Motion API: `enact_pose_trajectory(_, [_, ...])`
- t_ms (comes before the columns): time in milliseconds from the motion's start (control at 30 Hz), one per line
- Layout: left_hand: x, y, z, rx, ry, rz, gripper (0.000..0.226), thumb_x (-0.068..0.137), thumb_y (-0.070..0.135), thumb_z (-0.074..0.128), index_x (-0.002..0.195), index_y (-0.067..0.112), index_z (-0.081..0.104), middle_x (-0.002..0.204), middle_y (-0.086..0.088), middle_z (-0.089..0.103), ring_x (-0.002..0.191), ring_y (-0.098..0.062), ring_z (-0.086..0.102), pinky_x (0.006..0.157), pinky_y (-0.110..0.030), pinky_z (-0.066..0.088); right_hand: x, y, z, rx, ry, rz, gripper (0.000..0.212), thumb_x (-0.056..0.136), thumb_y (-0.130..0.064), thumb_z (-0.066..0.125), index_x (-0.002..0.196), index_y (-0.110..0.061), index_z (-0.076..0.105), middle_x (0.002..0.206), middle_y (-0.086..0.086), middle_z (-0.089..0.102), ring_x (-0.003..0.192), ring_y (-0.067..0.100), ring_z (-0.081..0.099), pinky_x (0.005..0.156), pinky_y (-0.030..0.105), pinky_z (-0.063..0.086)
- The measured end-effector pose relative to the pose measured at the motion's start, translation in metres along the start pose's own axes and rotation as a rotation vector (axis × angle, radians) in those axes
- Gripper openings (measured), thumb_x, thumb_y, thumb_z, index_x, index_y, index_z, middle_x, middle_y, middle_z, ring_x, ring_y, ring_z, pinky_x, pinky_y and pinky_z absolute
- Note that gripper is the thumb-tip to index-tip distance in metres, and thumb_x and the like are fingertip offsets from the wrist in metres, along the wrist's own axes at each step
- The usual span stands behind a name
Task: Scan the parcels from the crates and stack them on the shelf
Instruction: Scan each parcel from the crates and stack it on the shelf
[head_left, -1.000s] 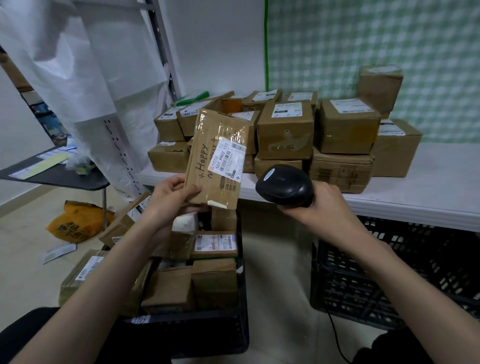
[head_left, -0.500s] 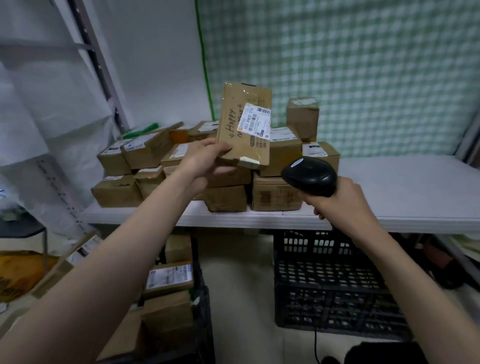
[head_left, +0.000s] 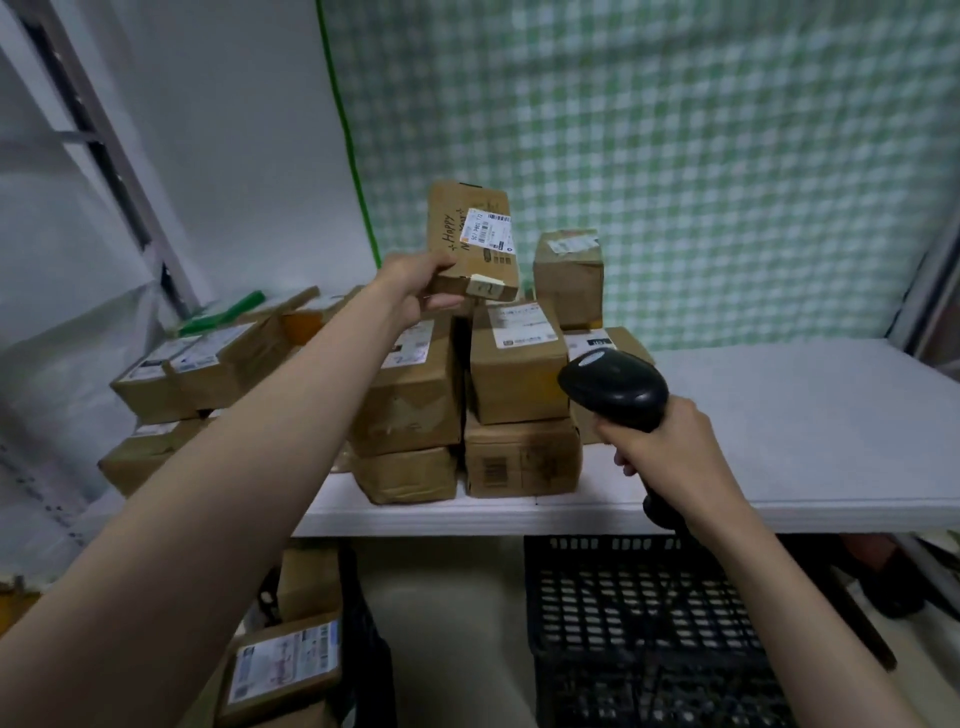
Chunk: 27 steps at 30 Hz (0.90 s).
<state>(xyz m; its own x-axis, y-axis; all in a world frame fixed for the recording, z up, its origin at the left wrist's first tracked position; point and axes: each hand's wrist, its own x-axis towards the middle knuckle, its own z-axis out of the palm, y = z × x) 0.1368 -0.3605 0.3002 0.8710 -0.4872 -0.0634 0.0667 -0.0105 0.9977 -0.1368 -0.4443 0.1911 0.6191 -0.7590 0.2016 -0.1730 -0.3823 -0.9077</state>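
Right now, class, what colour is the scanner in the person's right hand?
Black, seen best in the head view: the scanner.

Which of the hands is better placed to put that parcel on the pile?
Left, probably. The left hand already grips the parcel above the stacked boxes; the right hand holds the scanner.

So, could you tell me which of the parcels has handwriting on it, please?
The flat parcel held up by the left hand above the stack on the shelf; "Happy" is handwritten beside its label, while the others show only printed labels.
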Motion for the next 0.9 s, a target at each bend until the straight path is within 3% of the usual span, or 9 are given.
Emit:
enact_pose_trajectory(167, [0.061,-0.005,0.015,0.058,-0.021,-0.031,0.025,0.101,0.009,0.060,0.125,0.002,0.059,0.114,-0.018,0.074,0.087,-0.028,0.077,0.064,-0.039,0.064,0.007,0.018,0.010,-0.098,0.019,-0.036,0.024,0.081,-0.019,0.081,0.066,-0.016,0.063,0.060,0.003,0.066,0.058,0.013,0.062,0.052,0.019,0.043])
enact_pose_trajectory(367, [0.109,-0.019,0.033,0.172,0.021,-0.053,0.020,0.102,0.008,0.060,0.122,0.006,0.060,0.117,-0.014,0.072,0.074,-0.022,0.073,0.042,-0.029,0.056,0.007,0.026,0.016,-0.158,0.004,-0.129,0.038,0.078,-0.013,0.084,0.061,-0.028,0.054,0.060,-0.010,0.057,0.060,0.001,0.054,0.053,0.010,0.040])
enact_pose_trajectory(467, [0.120,-0.024,0.041,0.199,0.010,-0.115,0.002,0.104,0.008,0.056,0.102,0.009,0.057,0.111,-0.012,0.068,0.075,-0.022,0.069,0.040,-0.031,0.056,0.007,0.030,0.015,-0.168,0.019,-0.127,0.040,0.077,-0.013,0.084,0.059,-0.029,0.052,0.057,-0.011,0.055,0.057,0.000,0.052,0.053,0.010,0.041])
enact_pose_trajectory(533, [0.125,-0.025,0.047,0.209,0.013,-0.138,0.011,0.105,0.010,0.055,0.094,0.010,0.053,0.103,-0.009,0.067,0.073,-0.020,0.068,0.041,-0.030,0.057,0.008,0.033,0.012,-0.164,0.034,-0.122,0.039,0.078,-0.014,0.083,0.059,-0.028,0.052,0.056,-0.008,0.056,0.057,0.002,0.053,0.054,0.012,0.042])
enact_pose_trajectory(700, [0.133,-0.029,0.063,0.204,0.102,-0.068,0.008,0.106,0.013,0.053,0.109,0.012,0.059,0.091,-0.004,0.071,0.054,-0.013,0.068,0.034,-0.021,0.047,0.005,0.033,0.005,-0.129,0.066,-0.110,0.036,0.078,-0.019,0.083,0.058,-0.025,0.053,0.054,-0.009,0.057,0.055,0.003,0.057,0.053,0.011,0.041])
enact_pose_trajectory(800, [0.143,-0.032,0.067,0.180,0.198,-0.019,0.013,0.105,0.016,0.052,0.102,0.012,0.064,0.091,-0.003,0.076,0.061,-0.015,0.073,0.043,-0.023,0.053,0.003,0.034,0.005,-0.120,0.067,-0.116,0.039,0.078,-0.017,0.083,0.057,-0.025,0.051,0.051,-0.008,0.052,0.055,-0.004,0.055,0.052,0.013,0.041])
enact_pose_trajectory(900, [0.151,-0.037,0.072,0.240,0.187,-0.017,0.013,0.103,0.012,0.053,0.109,0.010,0.065,0.094,-0.005,0.075,0.068,-0.018,0.073,0.066,-0.032,0.063,0.002,0.035,0.005,-0.120,0.047,-0.111,0.038,0.079,-0.015,0.083,0.059,-0.023,0.051,0.055,-0.007,0.051,0.057,-0.007,0.053,0.053,0.012,0.041])
